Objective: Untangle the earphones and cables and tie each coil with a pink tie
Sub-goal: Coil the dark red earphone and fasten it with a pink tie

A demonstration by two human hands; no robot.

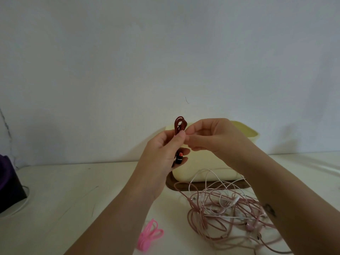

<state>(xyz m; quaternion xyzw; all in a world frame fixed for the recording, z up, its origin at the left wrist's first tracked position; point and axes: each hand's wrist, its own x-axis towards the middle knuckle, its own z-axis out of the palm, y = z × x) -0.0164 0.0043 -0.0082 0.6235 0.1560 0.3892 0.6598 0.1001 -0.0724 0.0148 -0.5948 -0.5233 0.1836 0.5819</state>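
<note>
My left hand (pixel 163 150) grips a folded dark red cable (pixel 179 125), held upright above the table; its loops stick out over my thumb and a black and orange plug end (pixel 178 157) shows below my fingers. My right hand (pixel 211 137) meets it from the right, fingertips pinching at the coil beside my left thumb; what they pinch is hidden. A tangle of pink and white earphones and cables (pixel 226 212) lies on the table at the lower right. A bunch of pink ties (pixel 150 235) lies near the front edge.
A pale yellow box (pixel 206 170) stands on a dark brown tray (pixel 184 187) behind my hands, against the white wall. A dark purple and black object (pixel 9 184) with a white cord sits at the far left of the cream table (pixel 73 199).
</note>
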